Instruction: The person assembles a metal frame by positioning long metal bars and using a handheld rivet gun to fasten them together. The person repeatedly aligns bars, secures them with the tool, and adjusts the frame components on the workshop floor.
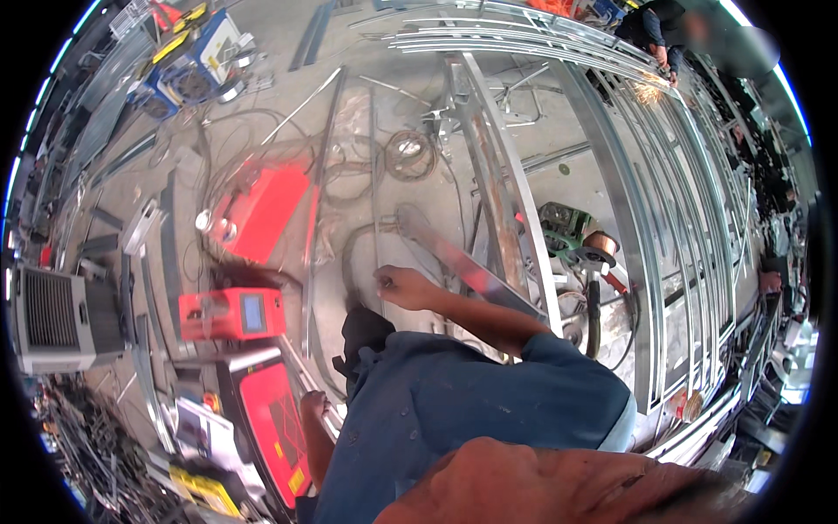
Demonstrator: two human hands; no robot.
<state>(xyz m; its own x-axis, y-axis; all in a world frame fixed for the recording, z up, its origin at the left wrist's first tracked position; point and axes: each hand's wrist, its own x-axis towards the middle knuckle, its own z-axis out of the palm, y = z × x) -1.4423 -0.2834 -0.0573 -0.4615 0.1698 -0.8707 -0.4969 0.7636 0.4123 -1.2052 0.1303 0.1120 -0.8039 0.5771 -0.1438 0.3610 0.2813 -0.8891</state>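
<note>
My right hand point(406, 289) reaches across in front of my body with its fingers curled closed. A small dark spot shows between the fingers; what it is I cannot make out. Low at my left side hangs my left hand point(314, 403), loosely closed, with nothing visible in it. Nearest to it is a red and black machine cabinet point(272, 428). Beyond that stands a red box-shaped unit with a small screen point(253, 313). A long flat metal bar point(454, 258) lies beyond my right forearm.
A steel frame with long tubes point(611, 166) stretches along the right. On the floor lie a red panel point(266, 210), a coiled cable point(410, 155) and a green wire feeder with a spool point(566, 229). At the far right, a person point(650, 31) works amid sparks point(647, 90). A grey air cooler point(57, 319) stands left.
</note>
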